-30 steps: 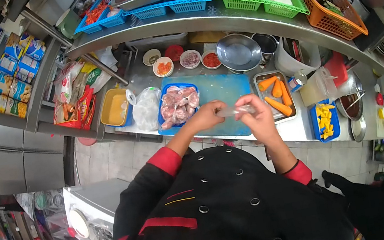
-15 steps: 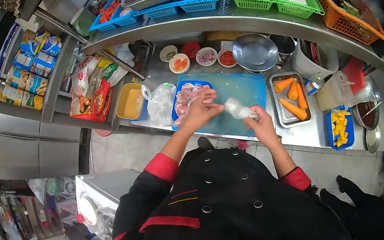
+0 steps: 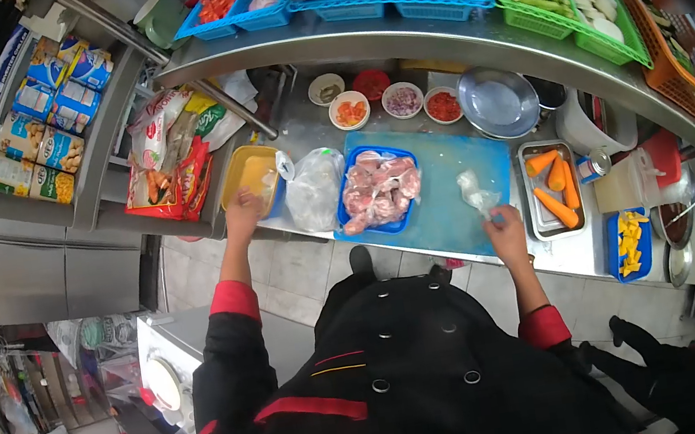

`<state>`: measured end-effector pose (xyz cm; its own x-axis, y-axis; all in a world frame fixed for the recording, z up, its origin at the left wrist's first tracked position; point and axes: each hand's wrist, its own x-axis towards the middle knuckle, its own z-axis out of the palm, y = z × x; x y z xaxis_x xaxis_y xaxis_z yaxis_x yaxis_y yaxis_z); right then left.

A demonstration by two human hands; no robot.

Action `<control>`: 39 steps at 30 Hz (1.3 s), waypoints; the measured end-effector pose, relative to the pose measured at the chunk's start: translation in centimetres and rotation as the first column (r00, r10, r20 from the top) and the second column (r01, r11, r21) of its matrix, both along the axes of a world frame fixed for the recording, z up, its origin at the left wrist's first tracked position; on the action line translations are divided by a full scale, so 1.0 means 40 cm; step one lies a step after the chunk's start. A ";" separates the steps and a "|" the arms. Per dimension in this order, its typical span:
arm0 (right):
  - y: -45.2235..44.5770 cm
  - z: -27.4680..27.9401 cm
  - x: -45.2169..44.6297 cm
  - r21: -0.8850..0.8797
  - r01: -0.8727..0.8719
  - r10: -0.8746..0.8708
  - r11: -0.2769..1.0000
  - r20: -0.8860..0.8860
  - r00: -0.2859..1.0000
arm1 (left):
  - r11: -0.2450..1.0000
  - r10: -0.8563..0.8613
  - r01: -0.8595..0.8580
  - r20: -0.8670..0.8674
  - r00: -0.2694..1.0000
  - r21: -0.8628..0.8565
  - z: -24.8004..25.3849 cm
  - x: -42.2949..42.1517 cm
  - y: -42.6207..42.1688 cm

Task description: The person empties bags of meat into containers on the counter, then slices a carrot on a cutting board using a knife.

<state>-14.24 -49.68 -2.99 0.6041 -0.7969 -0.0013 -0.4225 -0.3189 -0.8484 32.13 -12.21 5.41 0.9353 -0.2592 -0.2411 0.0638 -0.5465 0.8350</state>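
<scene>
My right hand (image 3: 505,228) pinches one end of a small clear plastic bag (image 3: 477,190) with something whitish in it. The bag lies over the blue-green cutting board (image 3: 438,158). My left hand (image 3: 244,211) is at the near edge of a yellow tub (image 3: 249,171); its fingers are smeared and I cannot tell what they hold. A blue tray (image 3: 409,217) of raw meat pieces (image 3: 379,185) sits at the board's left side. Between tub and tray stands a crumpled clear plastic bag (image 3: 315,190).
Small bowls of chopped vegetables (image 3: 402,101) and a metal bowl (image 3: 498,102) line the back under a steel shelf (image 3: 358,45). To the right are a metal tray of carrots (image 3: 554,186) and a blue basket of yellow pieces (image 3: 630,245). Another person's dark legs (image 3: 646,352) show lower right.
My left hand has moved left, from over the meat tray to the yellow tub. My right hand, still holding the small plastic bag, has shifted slightly right. The view has shifted a little.
</scene>
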 end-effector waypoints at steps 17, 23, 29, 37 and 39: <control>0.329 0.211 0.317 0.134 0.277 -0.268 0.951 -0.084 0.960 | 0.709 -0.695 0.612 0.200 0.691 0.350 -0.160 0.315 -0.029; 0.431 0.257 0.203 0.209 0.434 -0.427 0.877 -0.080 0.901 | 0.759 -0.606 0.650 0.319 0.728 -0.042 0.046 0.266 -0.147; 0.487 0.222 0.120 0.312 0.513 -0.505 0.800 -0.111 0.856 | 0.494 -0.767 0.869 0.465 0.442 -0.013 0.042 0.126 -0.455; 0.351 0.116 0.328 0.289 0.271 -0.252 0.918 -0.103 0.962 | 0.466 -0.854 0.877 0.318 0.413 0.113 -0.031 0.024 -0.579; 0.313 0.087 0.370 0.182 0.183 -0.153 0.966 -0.169 0.974 | 0.534 -0.820 0.841 0.295 0.489 0.090 -0.024 0.027 -0.537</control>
<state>0.57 -37.15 0.50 0.4420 -0.8621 -0.2478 -0.5844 -0.0672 -0.8087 33.23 -33.70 4.44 0.2957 -0.9550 0.0236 -0.6218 -0.1737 0.7637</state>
